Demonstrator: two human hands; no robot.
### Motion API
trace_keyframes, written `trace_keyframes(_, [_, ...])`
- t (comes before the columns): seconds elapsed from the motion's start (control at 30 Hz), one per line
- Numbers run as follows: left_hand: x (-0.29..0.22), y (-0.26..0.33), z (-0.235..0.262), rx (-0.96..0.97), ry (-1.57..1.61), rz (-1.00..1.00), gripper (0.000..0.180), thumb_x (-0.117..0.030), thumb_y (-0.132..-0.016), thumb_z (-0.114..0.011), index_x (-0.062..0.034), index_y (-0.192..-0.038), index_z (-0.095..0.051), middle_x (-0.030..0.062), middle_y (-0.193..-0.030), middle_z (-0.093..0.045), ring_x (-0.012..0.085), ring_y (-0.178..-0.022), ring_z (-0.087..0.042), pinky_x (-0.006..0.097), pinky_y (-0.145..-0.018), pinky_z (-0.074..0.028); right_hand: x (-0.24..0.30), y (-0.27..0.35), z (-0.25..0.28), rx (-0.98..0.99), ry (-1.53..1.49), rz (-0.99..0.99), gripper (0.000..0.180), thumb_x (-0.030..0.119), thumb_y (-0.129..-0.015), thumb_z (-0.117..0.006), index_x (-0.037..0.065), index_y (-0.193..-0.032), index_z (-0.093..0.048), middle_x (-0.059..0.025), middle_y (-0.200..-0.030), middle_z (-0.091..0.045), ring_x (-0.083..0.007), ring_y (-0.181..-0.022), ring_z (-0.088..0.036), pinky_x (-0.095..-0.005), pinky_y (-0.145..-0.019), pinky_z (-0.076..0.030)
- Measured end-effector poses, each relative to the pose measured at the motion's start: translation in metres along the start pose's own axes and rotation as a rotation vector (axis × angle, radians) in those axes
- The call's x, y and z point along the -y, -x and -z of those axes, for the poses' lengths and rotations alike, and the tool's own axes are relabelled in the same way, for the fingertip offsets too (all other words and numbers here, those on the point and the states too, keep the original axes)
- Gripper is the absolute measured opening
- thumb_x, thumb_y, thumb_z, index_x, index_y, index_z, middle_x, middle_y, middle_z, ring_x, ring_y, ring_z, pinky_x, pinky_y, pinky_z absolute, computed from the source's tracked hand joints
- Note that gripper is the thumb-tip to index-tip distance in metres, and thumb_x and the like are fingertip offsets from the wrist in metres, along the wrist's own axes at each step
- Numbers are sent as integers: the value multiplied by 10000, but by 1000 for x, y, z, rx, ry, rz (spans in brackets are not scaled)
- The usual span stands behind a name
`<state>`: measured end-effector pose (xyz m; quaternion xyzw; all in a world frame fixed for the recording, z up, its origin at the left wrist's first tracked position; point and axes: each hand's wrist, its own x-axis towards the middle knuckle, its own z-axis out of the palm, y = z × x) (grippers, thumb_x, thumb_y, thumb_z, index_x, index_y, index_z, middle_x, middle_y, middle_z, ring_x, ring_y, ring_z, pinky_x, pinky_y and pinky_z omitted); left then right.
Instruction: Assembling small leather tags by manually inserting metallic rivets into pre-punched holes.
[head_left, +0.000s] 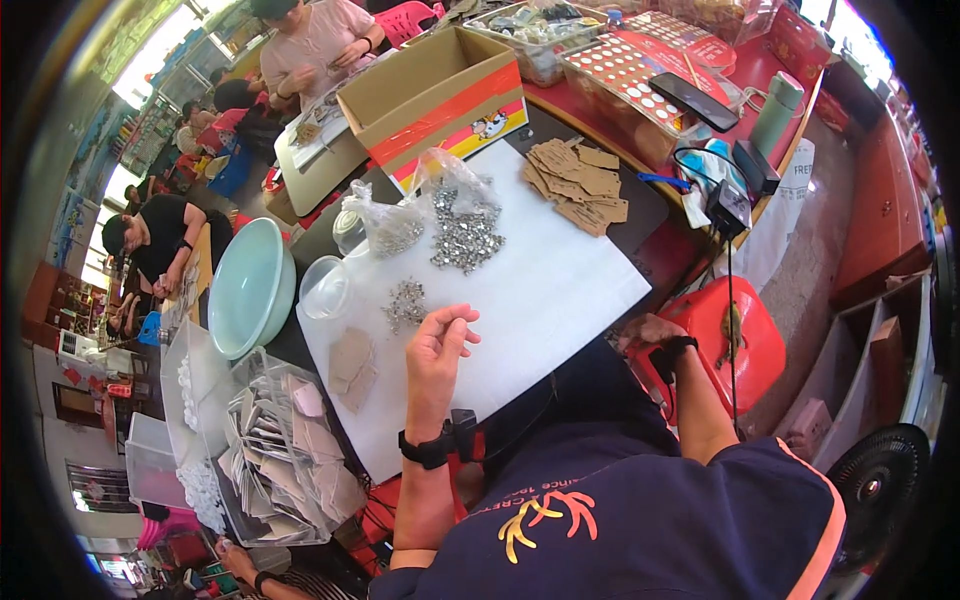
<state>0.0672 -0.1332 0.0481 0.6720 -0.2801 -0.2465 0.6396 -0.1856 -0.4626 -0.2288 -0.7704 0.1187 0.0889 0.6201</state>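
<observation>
My left hand point(440, 338) is above the white work board point(560, 290), its fingers loosely curled and a little apart, with nothing visible in them. Just past it lies a small pile of tiny metal pieces point(405, 305). Further off, a larger heap of silvery metal pieces point(468, 232) spills from a clear plastic bag point(455, 175), beside a second bag point(385, 222). A few brown cards point(351, 366) lie left of my wrist. My right hand point(648, 332) is off the board by the red stool point(735, 335), its fingers mostly hidden.
Stacked brown card tags point(580, 185) sit at the board's far right. A cardboard box point(435, 100) stands behind. On the left are a pale green basin point(252, 288), a clear round tub point(325, 288) and a clear bin of cards point(290, 460). Other people point(160, 240) sit nearby. A black cable point(731, 330) hangs right.
</observation>
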Motion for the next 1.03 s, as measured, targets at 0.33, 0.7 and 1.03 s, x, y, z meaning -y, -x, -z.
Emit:
trace_keyframes(0.33, [34,-13,10,36,70,159,205,-147,-977,-546,-12,-1111,-624,56,-1032,-680,111,-804,-629,244,-711,-491,20,48,-25,-268,-1198,58,473,362,-956,-506,-1,-699,-666,-188,-720,-670,-383,-751,-676,-430,-652,-574])
trace_keyframes(0.7, [31,-22,14,72,71,234,204,-138,-979,-543,-7,-1117,-613,63,-1033,-673,122,-796,-638,250,-699,-504,178,52,-42,163,-1092,932,497,393,-964,-535,-49,-786,-678,-188,-706,-667,-380,-685,-684,-407,-630,-571])
trace_keyframes(1.03, [31,-18,16,88,106,220,223,-127,-978,-543,3,-1152,-595,71,-1049,-661,129,-822,-640,262,-740,-519,379,23,-22,261,-806,839,736,481,-924,-595,-32,-1404,-374,-403,-1406,-329,-481,-1155,-560,-582,-873,-515])
